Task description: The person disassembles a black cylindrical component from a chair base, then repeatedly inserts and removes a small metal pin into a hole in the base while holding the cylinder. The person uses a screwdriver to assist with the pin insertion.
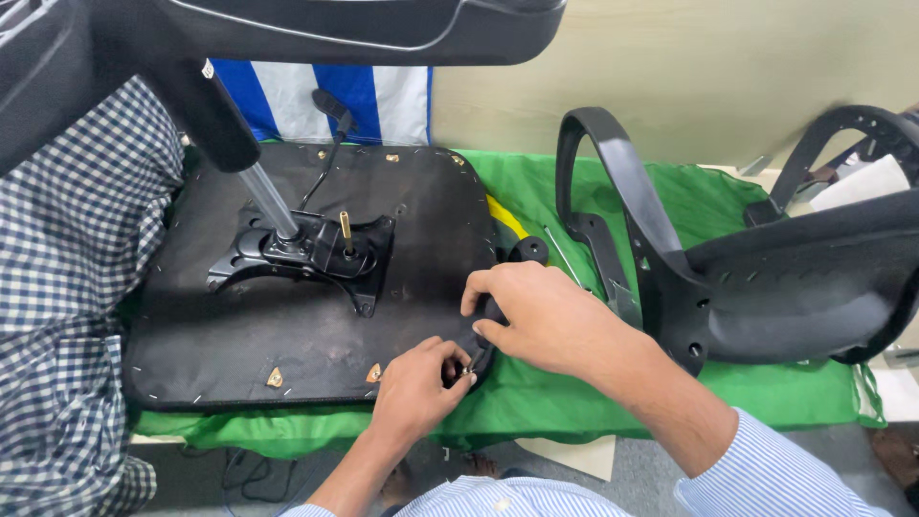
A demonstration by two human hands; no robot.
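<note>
Head view: upturned black seat base (316,316) on green cloth (593,393); left hand (421,383) at its front-right edge, fingers pinched together on small metal screw (468,370); right hand (546,311) just beside, fingers curled on black armrest bracket (490,330); blue-white striped panel (325,96) behind seat base

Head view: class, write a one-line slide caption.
Both hands, left hand and right hand, fit a small screw at an upturned chair seat's edge.

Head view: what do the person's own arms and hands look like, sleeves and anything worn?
Both arms wear a light blue shirt with fine white stripes, sleeves pushed up the forearms. The left hand and right hand are bare: no gloves, rings or watch show.
</note>
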